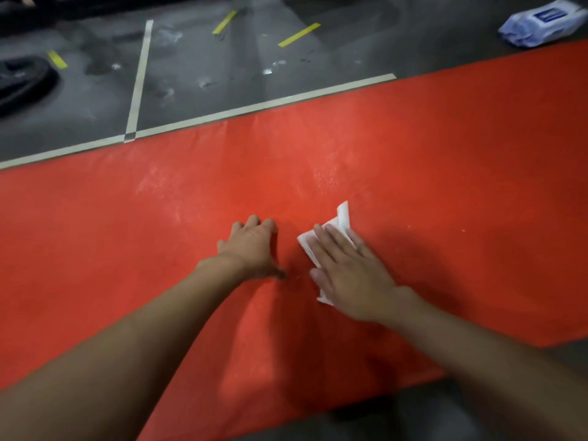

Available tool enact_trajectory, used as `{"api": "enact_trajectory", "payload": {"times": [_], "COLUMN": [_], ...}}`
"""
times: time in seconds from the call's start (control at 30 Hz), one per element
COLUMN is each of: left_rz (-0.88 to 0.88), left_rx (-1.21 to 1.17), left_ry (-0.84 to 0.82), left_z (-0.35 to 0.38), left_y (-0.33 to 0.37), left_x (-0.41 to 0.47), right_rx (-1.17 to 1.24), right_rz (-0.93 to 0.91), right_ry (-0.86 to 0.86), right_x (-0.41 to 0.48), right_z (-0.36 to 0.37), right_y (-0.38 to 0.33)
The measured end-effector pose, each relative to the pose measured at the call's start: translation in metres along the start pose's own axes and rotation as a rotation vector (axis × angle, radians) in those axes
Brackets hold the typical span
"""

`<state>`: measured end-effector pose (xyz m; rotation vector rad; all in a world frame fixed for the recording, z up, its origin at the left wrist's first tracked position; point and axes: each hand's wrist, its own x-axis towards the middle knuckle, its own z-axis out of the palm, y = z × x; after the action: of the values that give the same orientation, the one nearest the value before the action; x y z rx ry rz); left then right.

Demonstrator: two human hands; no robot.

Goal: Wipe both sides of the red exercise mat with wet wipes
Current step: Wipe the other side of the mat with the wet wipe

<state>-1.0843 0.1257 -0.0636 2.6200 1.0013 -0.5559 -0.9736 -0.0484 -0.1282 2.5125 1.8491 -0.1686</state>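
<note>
The red exercise mat [445, 160] lies flat on the grey floor and fills most of the head view. My right hand [350, 272] lies flat with straight fingers on a white wet wipe [342, 218], pressing it onto the mat near its middle; part of the wipe sticks out past my fingertips. Just to its left, my left hand [254, 246] rests on the mat with the fingers bent at the tips, holding nothing. Pale streaks show on the mat beyond both hands.
A blue and white pack of wet wipes [541, 22] lies on the floor past the mat's far right edge. White tape lines [140, 81] and yellow tape strips [299, 35] mark the floor. A dark object [22, 81] sits at the far left.
</note>
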Motion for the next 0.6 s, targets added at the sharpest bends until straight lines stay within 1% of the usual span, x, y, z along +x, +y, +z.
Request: {"api": "enact_trajectory", "payload": {"times": [0.03, 0.07, 0.1, 0.13, 0.17, 0.2, 0.27, 0.3, 0.33, 0.37, 0.4, 0.43, 0.47, 0.5, 0.53, 0.57, 0.6], "left_rz": [-0.007, -0.01, -0.014, -0.02, -0.026, -0.031, -0.035, -0.022, 0.0, 0.023, 0.038, 0.045, 0.045, 0.045, 0.047, 0.052, 0.053], "left_rx": [-0.008, -0.004, 0.011, 0.034, 0.063, 0.091, 0.124, 0.132, 0.133, 0.128, 0.121, 0.12, 0.12, 0.119, 0.112, 0.099, 0.078], "left_ry": [0.014, 0.028, 0.043, 0.054, 0.059, 0.057, 0.03, 0.008, -0.02, -0.044, -0.056, -0.063, -0.064, -0.066, -0.068, -0.067, -0.065], "left_z": [-0.002, -0.002, -0.001, 0.0, 0.001, 0.002, 0.002, 0.001, 0.0, 0.001, 0.0, -0.001, -0.004, -0.008, -0.012, -0.016, -0.019], "left_y": [-0.001, -0.002, -0.002, -0.001, 0.001, 0.003, 0.005, 0.004, 0.001, -0.002, -0.004, -0.003, -0.002, 0.0, 0.002, 0.003, 0.003], "left_x": [0.003, 0.006, 0.008, 0.01, 0.012, 0.015, 0.022, 0.026, 0.029, 0.031, 0.032, 0.035, 0.036, 0.037, 0.04, 0.043, 0.045], "right_rx": [-0.013, 0.001, 0.034, 0.068, 0.097, 0.099, 0.033, 0.02, 0.008, 0.025, 0.046, 0.07, 0.085, 0.081, 0.066, 0.024, 0.007], "right_rz": [-0.01, 0.079, 0.242, 0.367, 0.404, 0.344, 0.102, 0.025, 0.021, 0.108, 0.26, 0.372, 0.395, 0.327, 0.209, 0.092, 0.022], "right_ry": [-0.011, 0.002, 0.006, 0.006, 0.019, 0.043, 0.041, 0.027, 0.025, 0.044, 0.044, 0.038, 0.046, 0.059, 0.06, 0.045, 0.027], "right_x": [0.004, 0.012, 0.018, 0.024, 0.028, 0.031, 0.024, 0.023, 0.026, 0.033, 0.039, 0.045, 0.05, 0.053, 0.053, 0.05, 0.05], "right_z": [-0.003, -0.005, -0.008, -0.009, -0.007, -0.004, 0.0, -0.002, -0.004, -0.006, -0.009, -0.008, -0.008, -0.005, -0.001, 0.001, -0.001], "right_y": [0.016, 0.03, 0.038, 0.037, 0.028, 0.016, 0.006, 0.015, 0.03, 0.042, 0.048, 0.046, 0.034, 0.02, 0.008, 0.004, 0.011]}}
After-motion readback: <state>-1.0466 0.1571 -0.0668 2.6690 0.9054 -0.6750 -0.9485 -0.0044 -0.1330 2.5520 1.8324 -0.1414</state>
